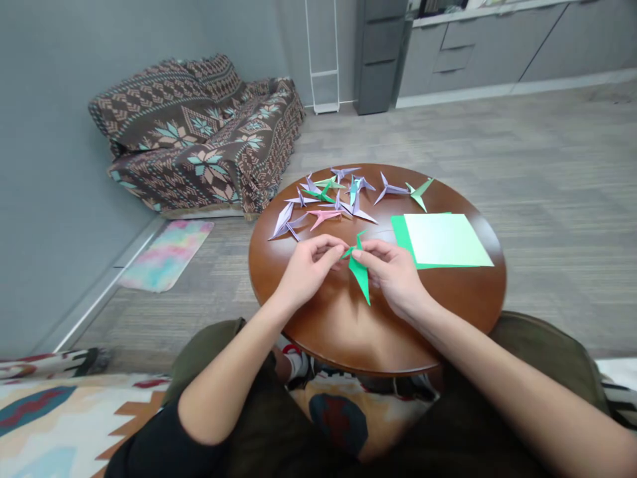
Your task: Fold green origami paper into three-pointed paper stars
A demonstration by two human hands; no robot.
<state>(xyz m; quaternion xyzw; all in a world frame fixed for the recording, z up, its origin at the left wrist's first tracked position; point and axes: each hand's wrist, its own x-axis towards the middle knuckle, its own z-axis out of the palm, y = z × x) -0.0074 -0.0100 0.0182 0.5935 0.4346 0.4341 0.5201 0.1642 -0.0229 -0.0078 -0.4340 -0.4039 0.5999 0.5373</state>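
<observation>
A green origami crane (360, 277) is held between both hands above the near half of the round wooden table (318, 325). My left hand (317, 260) pinches a narrow folded tip on its left side, thumb and forefinger closed. My right hand (393, 269) grips the crane near its middle, with the thumb on top. One thin bent point sticks up between the hands, and a broad wing hangs down toward me. The fingers behind the paper are partly hidden.
Several folded cranes, among them a pink crane (326, 216) and a pale green crane (421, 194), lie across the table's far side. Light paper sheets (448, 239) rest over a green sheet (402, 240) at the right. Beyond stands a covered sofa (199, 146).
</observation>
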